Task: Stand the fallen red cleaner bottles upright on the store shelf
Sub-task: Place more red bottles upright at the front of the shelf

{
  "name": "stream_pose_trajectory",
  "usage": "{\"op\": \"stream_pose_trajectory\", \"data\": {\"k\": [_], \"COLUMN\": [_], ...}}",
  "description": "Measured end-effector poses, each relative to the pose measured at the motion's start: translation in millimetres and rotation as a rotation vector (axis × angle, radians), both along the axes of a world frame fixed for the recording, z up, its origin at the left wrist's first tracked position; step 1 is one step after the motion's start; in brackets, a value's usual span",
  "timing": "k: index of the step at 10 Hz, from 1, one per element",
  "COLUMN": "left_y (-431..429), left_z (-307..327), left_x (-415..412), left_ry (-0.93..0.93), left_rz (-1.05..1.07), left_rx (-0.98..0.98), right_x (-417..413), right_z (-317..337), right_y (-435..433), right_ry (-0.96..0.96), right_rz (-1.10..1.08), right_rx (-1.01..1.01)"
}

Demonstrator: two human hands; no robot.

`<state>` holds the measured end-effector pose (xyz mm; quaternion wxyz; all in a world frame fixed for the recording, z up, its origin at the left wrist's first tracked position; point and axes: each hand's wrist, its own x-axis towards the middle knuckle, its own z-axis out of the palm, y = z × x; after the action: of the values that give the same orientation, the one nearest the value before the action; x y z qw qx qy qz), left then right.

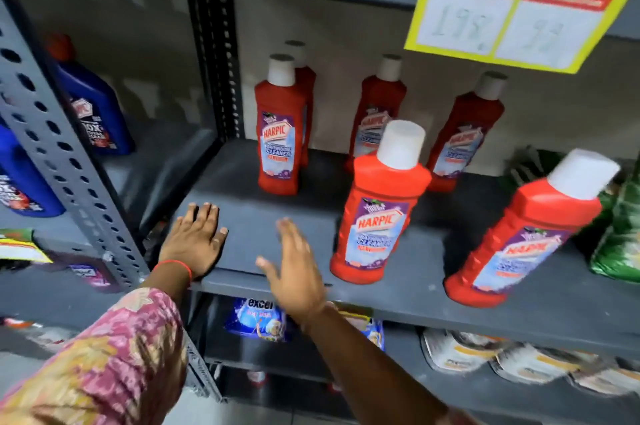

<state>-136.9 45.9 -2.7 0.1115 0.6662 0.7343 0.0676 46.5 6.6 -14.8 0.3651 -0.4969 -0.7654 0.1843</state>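
— Red bottles, six on that grey shelf (398, 289), all on their bases with white caps up.

— Which is nearest?

— Two at the front. The middle front bottle (375, 216) stands just right of the right hand (294, 268), its long axis up and down, label facing us. The right front bottle (519, 237) seems to lean, cap toward the upper right, though the wide lens may be bending it.

— And behind?

— A left bottle (277, 133) stands straight, with another bottle (306, 102) tucked close behind it, mostly hidden. Then a back bottle (375, 116) partly covered by the middle front one, and a far bottle (462, 133) to its right, tilted in the same way as the front right one. Caps are on all of them; I can't tell how full they are.

— The hands?

— Left hand (195, 241) lies flat, palm down on the shelf's front left corner, fingers spread, holding nothing. The right hand is open too, fingers straight, edge-on above the shelf's lip, empty and clear of the bottles.

— Anything else around?

— Blue bottles (93, 105) on the bay to the left, past the perforated post (65, 161). A green pack (620, 234) sits at the right end. A yellow price tag (512, 12) hangs from the shelf above, and pouches (258, 319) lie on the shelf below.
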Motion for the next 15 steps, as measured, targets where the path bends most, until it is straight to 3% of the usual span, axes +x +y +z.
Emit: {"op": "stream_pose_trajectory", "data": {"k": [1, 2, 4, 6, 9, 15], "left_y": [2.9, 3.4, 3.0, -0.3, -1.5, -1.9], "left_z": [-6.5, -8.5, -8.9, -5.9, -2.0, -2.5], "left_x": [-6.2, -5.9, -5.2, -2.7, -3.3, -3.4], "left_ry": [0.007, 0.008, 0.020, 0.012, -0.005, -0.007], "left_rz": [-0.006, -0.008, -0.016, -0.031, -0.047, -0.047], "left_rx": [0.011, 0.020, 0.022, 0.023, 0.006, -0.003], "right_x": [-14.0, -21.9, -21.7, -20.5, -21.6, -21.4], "right_z": [7.0, 13.2, 19.1, 16.2, 10.4, 14.5], "right_y": [69.2, 118.5, 156.5, 105.1, 31.5, 19.1], "right_ry": [0.204, 0.375, 0.321, 0.339, 0.341, 0.352], "right_rz": [-0.173, -0.300, -0.310, -0.255, -0.094, -0.090], "right_rx": [-0.273, -0.321, -0.413, -0.344, -0.412, -0.438]}}
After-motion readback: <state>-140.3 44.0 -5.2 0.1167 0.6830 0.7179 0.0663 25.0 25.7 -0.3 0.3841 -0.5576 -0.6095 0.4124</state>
